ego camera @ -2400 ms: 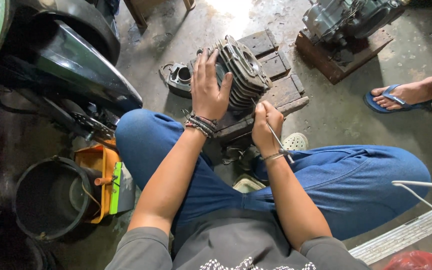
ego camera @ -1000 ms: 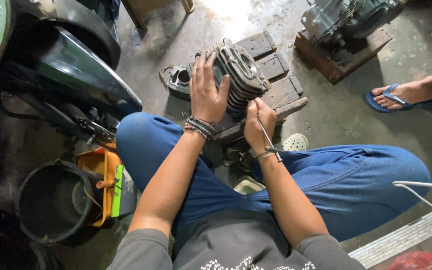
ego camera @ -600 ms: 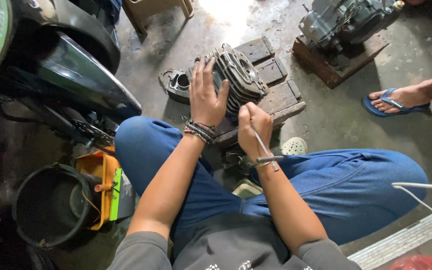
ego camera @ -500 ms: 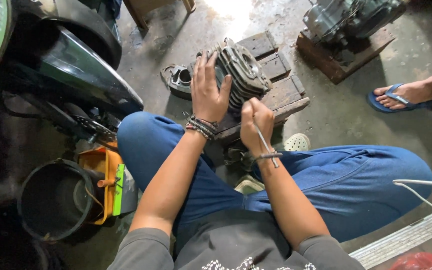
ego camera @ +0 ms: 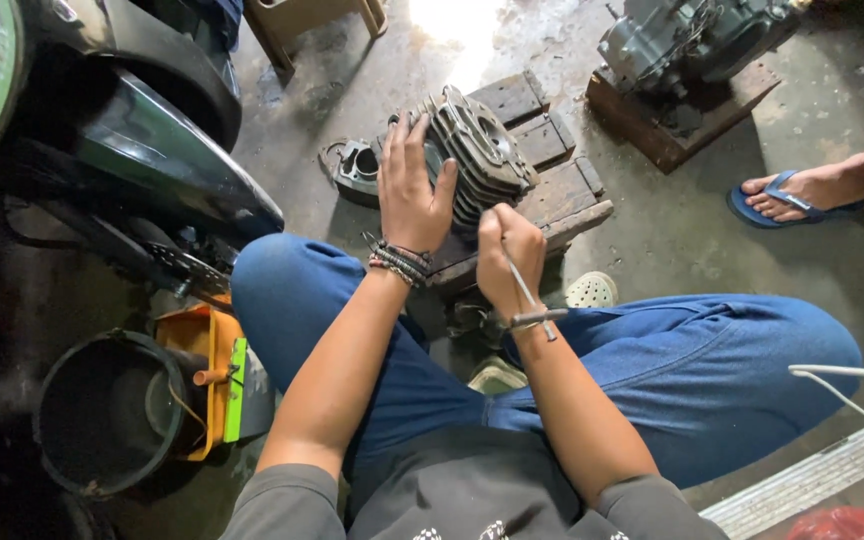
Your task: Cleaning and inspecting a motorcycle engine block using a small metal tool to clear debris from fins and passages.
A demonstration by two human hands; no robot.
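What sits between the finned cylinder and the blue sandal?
In the head view, only wooden blocks and bare concrete floor lie between the cylinder and sandal.

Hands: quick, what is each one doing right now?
Left hand: open, palm and fingers pressed flat on the finned engine cylinder.
Right hand: closed around a thin metal tool, next to the cylinder.

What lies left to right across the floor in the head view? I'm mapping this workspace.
Black bucket → orange tray → left hand → finned engine cylinder → right hand → engine on wooden block → sandalled foot.
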